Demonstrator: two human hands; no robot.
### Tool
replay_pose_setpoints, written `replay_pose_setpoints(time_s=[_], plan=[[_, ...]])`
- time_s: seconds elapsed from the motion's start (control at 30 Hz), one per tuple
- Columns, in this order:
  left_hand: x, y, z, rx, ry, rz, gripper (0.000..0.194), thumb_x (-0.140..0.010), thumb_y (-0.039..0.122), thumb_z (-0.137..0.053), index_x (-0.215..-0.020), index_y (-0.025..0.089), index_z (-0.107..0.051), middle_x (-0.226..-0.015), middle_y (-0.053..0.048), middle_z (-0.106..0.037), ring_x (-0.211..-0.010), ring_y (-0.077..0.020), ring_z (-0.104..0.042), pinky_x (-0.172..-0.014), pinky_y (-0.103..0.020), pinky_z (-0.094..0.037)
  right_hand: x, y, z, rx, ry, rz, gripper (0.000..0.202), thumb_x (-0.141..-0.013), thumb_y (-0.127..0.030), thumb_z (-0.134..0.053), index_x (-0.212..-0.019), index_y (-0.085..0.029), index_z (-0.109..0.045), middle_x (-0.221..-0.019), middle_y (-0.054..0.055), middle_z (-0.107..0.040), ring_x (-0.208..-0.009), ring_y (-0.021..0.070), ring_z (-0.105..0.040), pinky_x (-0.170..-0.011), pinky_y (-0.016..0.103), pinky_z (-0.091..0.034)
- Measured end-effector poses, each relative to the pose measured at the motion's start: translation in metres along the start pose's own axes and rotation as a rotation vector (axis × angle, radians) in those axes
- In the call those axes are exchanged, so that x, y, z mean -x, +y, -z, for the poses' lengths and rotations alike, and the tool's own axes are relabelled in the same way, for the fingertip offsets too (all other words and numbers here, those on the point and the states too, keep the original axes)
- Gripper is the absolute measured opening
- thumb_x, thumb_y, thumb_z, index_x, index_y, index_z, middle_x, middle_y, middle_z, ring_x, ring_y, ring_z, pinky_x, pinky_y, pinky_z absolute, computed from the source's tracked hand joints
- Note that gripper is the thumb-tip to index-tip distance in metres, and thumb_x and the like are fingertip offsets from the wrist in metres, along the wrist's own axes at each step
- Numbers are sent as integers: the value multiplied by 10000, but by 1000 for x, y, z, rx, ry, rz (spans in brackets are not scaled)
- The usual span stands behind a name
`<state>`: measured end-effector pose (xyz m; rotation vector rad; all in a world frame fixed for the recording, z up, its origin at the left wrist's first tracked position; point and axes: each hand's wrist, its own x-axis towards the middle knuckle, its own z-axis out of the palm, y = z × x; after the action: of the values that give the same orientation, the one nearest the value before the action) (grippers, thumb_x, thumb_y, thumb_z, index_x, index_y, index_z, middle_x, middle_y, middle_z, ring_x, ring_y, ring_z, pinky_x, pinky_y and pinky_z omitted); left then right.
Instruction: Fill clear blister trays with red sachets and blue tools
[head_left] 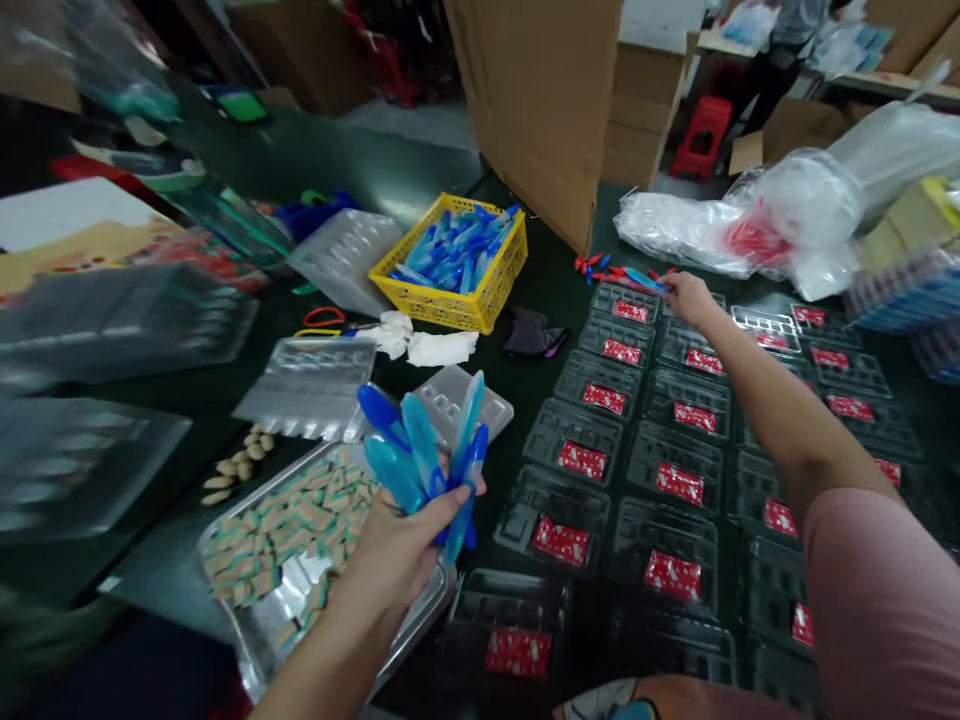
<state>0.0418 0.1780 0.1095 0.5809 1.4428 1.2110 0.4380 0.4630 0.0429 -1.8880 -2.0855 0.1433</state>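
Observation:
My left hand (409, 545) is closed around a bunch of long, tapered blue plastic pieces (424, 450), some dark blue and some light turquoise. It is above the right edge of a metal tray (442, 590) with many small striped pieces (292, 520). Far forward, my right hand (686, 298) pinches a light-blue tapered piece (643, 280) at the far end of the rows of clear plastic trays (592, 382). Red printed packets (583, 460) lie in these trays. Red and blue small pieces (592, 264) lie just beyond the right hand.
A yellow basket (442, 312) full of blue pieces stands at the back. Beside it are scissors (324, 318), white tissue (442, 348) and a dark cloth (534, 332). Stacked clear trays (112, 320) sit left, plastic bags (795, 210) right. A cardboard sheet (540, 100) stands upright behind.

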Motion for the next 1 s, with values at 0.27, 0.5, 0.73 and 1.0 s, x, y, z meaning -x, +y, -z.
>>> replay_pose_setpoints(time_s=[0.27,0.5,0.73,1.0], plan=[[1,3,-22,16,17,-20,378,-415,132,-853,-708,196,-623,-647,30,-678,-634,-168,-678,-644,-232,-569,-7,11,-20,73,-18,-121,372,-846,-131,-523,-1167,-150,-710,-1121,121,-695,-1005,251,-627,-918,333,-451],[-7,0,-27,-27,24,14,357,-432,152,-857,-705,213,-635,-654,17,-695,-657,-170,-677,-643,-222,-566,-45,5,-46,120,-87,-200,379,-901,-142,-508,-1238,-212,-665,-1209,111,-651,-1055,231,-610,-901,295,-456],[-17,0,-45,-5,-10,30,365,-441,131,-852,-725,198,-631,-630,42,-664,-639,-155,-674,-646,-215,-552,-51,-10,-67,74,-60,-188,378,-924,-85,-417,-1189,-170,-673,-1204,174,-606,-1079,246,-575,-911,344,-449],[-37,-1,-85,43,-115,89,363,-445,154,-847,-757,156,-661,-638,7,-688,-628,-161,-669,-647,-249,-547,-42,-18,-61,-164,13,-127,275,-894,-128,-494,-1043,-149,-723,-1103,156,-648,-1064,248,-577,-950,389,-460]])
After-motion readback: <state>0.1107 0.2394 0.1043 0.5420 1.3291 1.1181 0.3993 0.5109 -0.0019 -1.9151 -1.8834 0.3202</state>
